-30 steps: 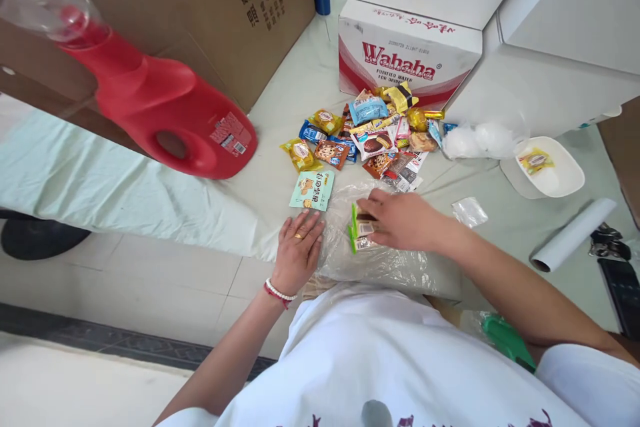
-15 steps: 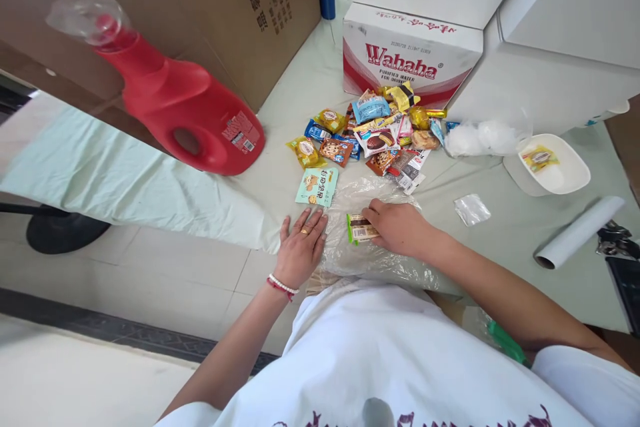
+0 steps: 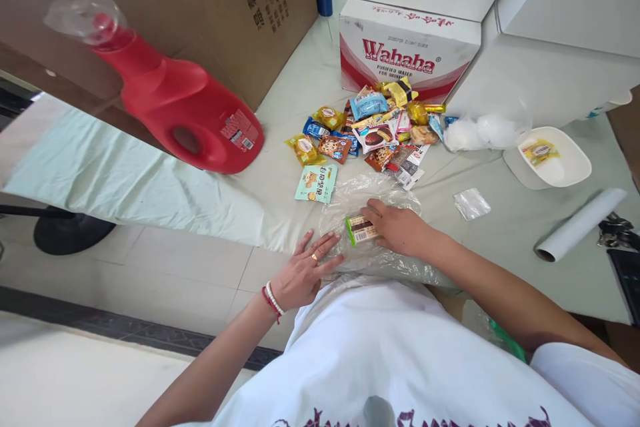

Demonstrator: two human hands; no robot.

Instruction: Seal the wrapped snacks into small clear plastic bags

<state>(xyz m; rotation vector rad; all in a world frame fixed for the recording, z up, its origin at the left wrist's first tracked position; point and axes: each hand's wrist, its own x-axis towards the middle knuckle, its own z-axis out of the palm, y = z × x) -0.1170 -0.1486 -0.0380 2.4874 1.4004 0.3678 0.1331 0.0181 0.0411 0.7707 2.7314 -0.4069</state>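
My right hand (image 3: 400, 228) has its fingers closed on the right end of a small green-and-white wrapped snack bar (image 3: 359, 231), which lies on a crumpled clear plastic sheet or bag (image 3: 345, 197) at the table's near edge. Part of the bar is hidden beneath the fingers. With fingers apart and holding nothing, my left hand (image 3: 305, 273) rests at the left edge of that plastic. Just beyond it lies a mint-green snack packet (image 3: 316, 183). Farther back is a heap of assorted wrapped snacks (image 3: 373, 130).
Behind the snacks stands a Wahaha carton (image 3: 405, 57). A red jug (image 3: 185, 107) is at left beside a large brown box (image 3: 200, 7). To the right are a white bowl (image 3: 570, 167) holding a yellow packet, a white roll (image 3: 580, 223) and a small clear packet (image 3: 471, 204).
My left hand has slid toward me and slightly right, onto the plastic's edge, and its fingers now point more to the right. My right hand stays on the snack bar.
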